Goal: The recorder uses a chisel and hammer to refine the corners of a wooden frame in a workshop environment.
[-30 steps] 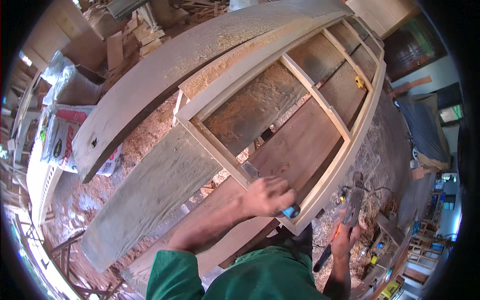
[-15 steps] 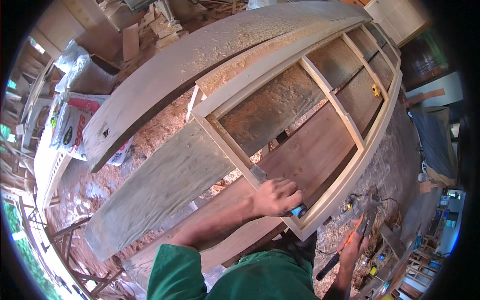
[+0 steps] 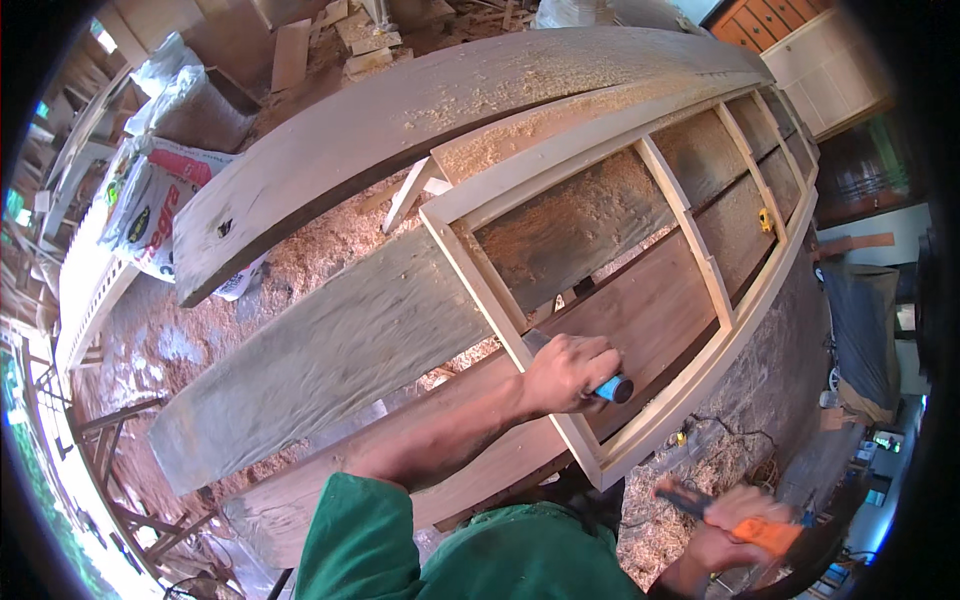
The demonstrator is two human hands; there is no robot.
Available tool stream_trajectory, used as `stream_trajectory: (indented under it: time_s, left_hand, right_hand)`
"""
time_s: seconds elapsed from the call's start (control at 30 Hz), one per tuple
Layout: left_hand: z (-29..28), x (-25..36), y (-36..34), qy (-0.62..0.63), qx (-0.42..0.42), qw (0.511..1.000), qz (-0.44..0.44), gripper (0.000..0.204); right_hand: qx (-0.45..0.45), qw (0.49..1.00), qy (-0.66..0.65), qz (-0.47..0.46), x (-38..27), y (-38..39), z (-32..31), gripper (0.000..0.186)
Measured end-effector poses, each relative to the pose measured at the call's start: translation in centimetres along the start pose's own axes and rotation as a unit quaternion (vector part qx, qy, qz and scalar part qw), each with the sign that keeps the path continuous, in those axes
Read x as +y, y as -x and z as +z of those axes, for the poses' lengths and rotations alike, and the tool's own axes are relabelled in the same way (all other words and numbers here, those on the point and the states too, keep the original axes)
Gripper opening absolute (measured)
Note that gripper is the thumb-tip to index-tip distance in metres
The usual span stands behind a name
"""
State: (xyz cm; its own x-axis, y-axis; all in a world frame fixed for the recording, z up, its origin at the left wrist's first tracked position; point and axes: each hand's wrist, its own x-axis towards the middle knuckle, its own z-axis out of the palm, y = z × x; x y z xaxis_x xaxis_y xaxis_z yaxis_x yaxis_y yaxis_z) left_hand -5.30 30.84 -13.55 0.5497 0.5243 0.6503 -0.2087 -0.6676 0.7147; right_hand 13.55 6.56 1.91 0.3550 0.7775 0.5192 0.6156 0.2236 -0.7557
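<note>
A long wooden frame [image 3: 575, 425] with crosspieces lies across planks. At its near end my left hand [image 3: 568, 375] is wrapped round a chisel [image 3: 618, 389], whose blue handle with a dark end cap sticks out toward me. The chisel's flat blade shows on the far side of my fist, against the frame's end rail. Its tip is partly hidden. My right hand [image 3: 735, 520] is off to the lower right, clear of the frame and smeared by motion. In it is a hammer [image 3: 768, 536] with an orange and black handle; its head is blurred.
A wide plank [image 3: 330, 180] strewn with shavings lies beyond the frame, and a grey plank [image 3: 330, 350] runs beneath it. On the frame's right rail sits a small yellow object [image 3: 766, 220]. Filled sacks [image 3: 150, 210] stand at the left. Shavings cover parts of the floor.
My right hand has swung the hammer out to the lower right. My left hand still grips the chisel at the end rail, its handle now more exposed. The view has shifted slightly.
</note>
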Motion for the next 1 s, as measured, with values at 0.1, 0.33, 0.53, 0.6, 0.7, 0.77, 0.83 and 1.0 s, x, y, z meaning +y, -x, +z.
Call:
stream_trajectory:
  time_s: [0.1, 0.33, 0.53, 0.6, 0.7, 0.77, 0.83, 1.0]
  left_hand:
    - [1.0, -0.4, -0.1, 0.043, 0.016, 0.999, -0.014, 0.040]
    - [-0.1, -0.1, -0.6, 0.079, 0.034, 0.995, -0.043, 0.038]
    - [-3.5, -1.9, 0.8, 0.073, 0.178, 0.976, -0.099, 0.016]
    - [-6.5, -4.7, -0.3, 0.277, 0.405, 0.843, -0.221, 0.019]
    - [-12.1, -6.1, -1.0, 0.587, 0.536, 0.557, -0.238, 0.031]
    - [-10.8, -4.6, -1.1, 0.664, 0.510, 0.486, -0.251, 0.032]
    - [-10.0, -4.2, 0.1, 0.731, 0.493, 0.391, -0.264, 0.035]
    - [-6.6, -2.6, -1.2, 0.761, 0.481, 0.321, -0.293, 0.035]
  right_hand:
    - [-0.224, 0.950, 0.216, 0.025, 3.5, 1.2, 5.3, 0.021]
    - [-0.063, 0.904, -0.408, 0.114, -2.9, -5.1, 8.9, 0.035]
    - [-0.187, 0.963, 0.105, 0.161, -1.2, -6.0, 11.2, 0.027]
    - [-0.142, 0.971, 0.101, 0.165, 0.3, -5.0, 8.0, 0.030]
    - [-0.077, 0.940, -0.022, 0.332, 2.5, -1.9, 4.0, 0.033]
    - [-0.018, 0.908, -0.085, 0.410, 2.1, -0.5, 4.8, 0.030]
    - [-0.049, 0.890, -0.092, 0.445, 1.0, -1.8, 6.3, 0.032]
    - [-0.059, 0.873, -0.270, 0.403, 0.9, -4.5, 9.2, 0.037]
